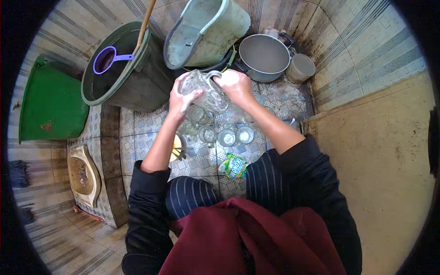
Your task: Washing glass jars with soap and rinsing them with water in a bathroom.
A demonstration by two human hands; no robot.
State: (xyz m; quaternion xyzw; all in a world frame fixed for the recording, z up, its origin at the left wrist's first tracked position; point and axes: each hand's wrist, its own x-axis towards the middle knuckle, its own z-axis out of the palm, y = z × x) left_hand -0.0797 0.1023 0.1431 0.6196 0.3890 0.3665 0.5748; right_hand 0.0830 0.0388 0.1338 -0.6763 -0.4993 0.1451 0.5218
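Observation:
In front of me a clear glass pitcher (209, 92), smeared with soap suds, is held tilted above the tiled floor. My left hand (182, 96) grips its side, thumb across the glass and foam on the skin. At the handle end, my right hand (237, 87) closes on the pitcher, a thick white patch of lather covering its fingers; whether a sponge is inside cannot be seen. Below the hands stand several drinking glasses, among them a clear glass (227, 137) and another one (245, 134). A green dish-soap packet (233, 166) lies between my knees.
A yellowish bowl with utensils (176, 149) sits beside my left forearm. Farther off are a large dark bin (144, 86) with a purple dipper (105, 60), a tilted pale tub (220, 37), a metal pot (264, 58) and a lidded container (300, 68). A squat toilet (96, 178) is at left.

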